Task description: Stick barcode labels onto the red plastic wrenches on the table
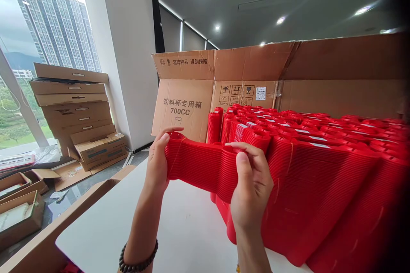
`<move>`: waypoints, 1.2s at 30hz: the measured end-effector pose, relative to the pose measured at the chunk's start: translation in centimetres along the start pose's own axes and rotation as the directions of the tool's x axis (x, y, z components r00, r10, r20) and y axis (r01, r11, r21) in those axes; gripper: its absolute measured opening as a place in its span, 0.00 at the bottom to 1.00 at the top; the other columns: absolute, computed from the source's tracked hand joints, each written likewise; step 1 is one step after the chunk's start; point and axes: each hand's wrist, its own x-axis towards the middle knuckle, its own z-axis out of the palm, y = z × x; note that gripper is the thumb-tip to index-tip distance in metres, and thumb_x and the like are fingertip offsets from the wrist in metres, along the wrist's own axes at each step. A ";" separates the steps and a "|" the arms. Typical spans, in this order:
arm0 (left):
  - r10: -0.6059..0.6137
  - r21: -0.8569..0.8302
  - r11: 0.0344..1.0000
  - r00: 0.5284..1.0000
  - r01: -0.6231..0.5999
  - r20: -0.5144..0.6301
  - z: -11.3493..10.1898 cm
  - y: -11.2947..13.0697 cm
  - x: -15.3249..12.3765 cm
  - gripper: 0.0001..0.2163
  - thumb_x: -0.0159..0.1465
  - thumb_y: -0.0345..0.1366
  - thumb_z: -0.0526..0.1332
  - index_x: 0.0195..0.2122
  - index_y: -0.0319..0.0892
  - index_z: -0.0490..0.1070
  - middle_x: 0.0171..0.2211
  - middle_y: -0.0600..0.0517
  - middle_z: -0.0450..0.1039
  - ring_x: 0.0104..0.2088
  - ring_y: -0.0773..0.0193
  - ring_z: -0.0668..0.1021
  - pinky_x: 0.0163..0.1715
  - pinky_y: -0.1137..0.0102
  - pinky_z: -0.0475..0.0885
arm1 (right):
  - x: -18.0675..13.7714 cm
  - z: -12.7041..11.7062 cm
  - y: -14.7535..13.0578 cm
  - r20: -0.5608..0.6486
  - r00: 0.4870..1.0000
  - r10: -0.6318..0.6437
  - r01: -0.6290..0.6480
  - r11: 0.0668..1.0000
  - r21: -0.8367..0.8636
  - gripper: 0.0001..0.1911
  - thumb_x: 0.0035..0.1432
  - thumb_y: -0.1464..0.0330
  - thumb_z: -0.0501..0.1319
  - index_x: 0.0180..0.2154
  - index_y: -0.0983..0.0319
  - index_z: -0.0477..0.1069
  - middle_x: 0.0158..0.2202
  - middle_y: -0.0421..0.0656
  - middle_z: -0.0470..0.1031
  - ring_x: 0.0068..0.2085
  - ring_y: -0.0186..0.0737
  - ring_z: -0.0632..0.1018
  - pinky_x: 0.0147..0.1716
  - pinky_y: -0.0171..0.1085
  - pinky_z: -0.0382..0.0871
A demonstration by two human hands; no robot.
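Note:
Between my two hands, above the white table, is a stack of red plastic pieces (pixel 197 164) with a ring-like opening at each end and a thin band around it. My left hand (pixel 158 153) is closed on its left end, thumb near the top rim. At the right end, my right hand (pixel 251 179) grips the stack with its thumb in front and fingers behind the rim. Close to my right hand stand several taller stacks of the same red pieces (pixel 314 187), packed side by side, some with white labels on top.
A white table (pixel 182 226) lies beneath. Open cardboard panels (pixel 182 102) with printed Chinese text and "700CC" rise behind the stacks. Flat boxes (pixel 77 111) are piled by the window at left, near a white column (pixel 124 51). Open cartons (pixel 22 217) lie on the floor.

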 end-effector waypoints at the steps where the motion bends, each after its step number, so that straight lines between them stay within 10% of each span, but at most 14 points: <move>1: -0.010 0.002 1.000 1.000 0.010 -0.008 0.0 0.0 0.0 0.16 0.59 0.50 0.57 0.40 0.45 0.75 0.28 0.54 0.72 0.25 0.69 0.73 0.23 0.77 0.67 | 0.0 0.0 -0.1 0.001 1.000 0.013 -0.013 1.000 0.006 0.09 0.66 0.64 0.56 0.39 0.58 0.75 0.36 0.40 0.77 0.37 0.36 0.77 0.34 0.34 0.70; 18: -0.045 0.203 0.979 0.997 0.031 0.066 -0.4 0.4 -0.6 0.24 0.59 0.58 0.59 0.46 0.46 0.74 0.33 0.52 0.75 0.28 0.65 0.76 0.22 0.75 0.67 | 0.2 0.0 -0.2 0.008 0.990 0.139 -0.139 0.989 0.058 0.07 0.59 0.66 0.58 0.37 0.58 0.74 0.33 0.37 0.77 0.33 0.33 0.76 0.33 0.33 0.69; 36: 0.005 -0.001 1.000 0.996 -0.005 -0.091 -0.4 0.9 -0.5 0.20 0.63 0.50 0.55 0.42 0.41 0.78 0.32 0.51 0.78 0.33 0.63 0.80 0.30 0.73 0.72 | -0.2 0.7 -0.6 0.047 0.996 0.076 -0.073 0.996 -0.057 0.10 0.60 0.60 0.62 0.37 0.59 0.70 0.30 0.38 0.73 0.29 0.35 0.73 0.30 0.35 0.69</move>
